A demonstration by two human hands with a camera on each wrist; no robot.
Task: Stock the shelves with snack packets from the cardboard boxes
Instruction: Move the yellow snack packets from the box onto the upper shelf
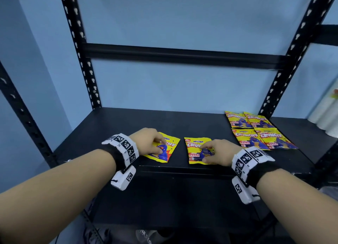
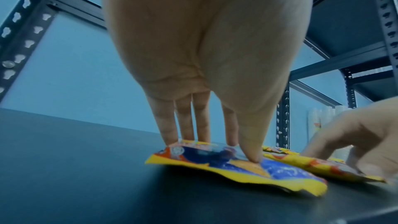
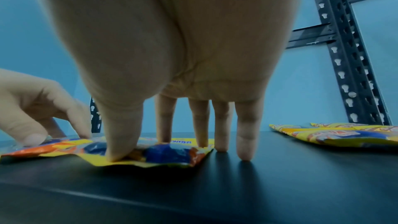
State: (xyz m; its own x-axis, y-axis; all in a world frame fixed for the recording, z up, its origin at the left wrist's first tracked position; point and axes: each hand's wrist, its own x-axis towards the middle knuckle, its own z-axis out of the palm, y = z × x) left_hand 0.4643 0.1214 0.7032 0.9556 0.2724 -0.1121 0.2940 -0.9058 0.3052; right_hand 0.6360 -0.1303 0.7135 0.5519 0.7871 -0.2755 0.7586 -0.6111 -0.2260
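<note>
On the black shelf (image 1: 182, 122), four packets (image 1: 256, 132) lie right of the right hand (image 1: 217, 151), while it and the left hand (image 1: 148, 140) each press another packet flat with straight fingers.

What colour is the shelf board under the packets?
Black shelf board; the head view shows it best.

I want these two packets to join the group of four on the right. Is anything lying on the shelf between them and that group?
Nothing visible: bare black shelf separates the right hand's packet from the four packets. The left hand's packet has that packet alongside.
</note>
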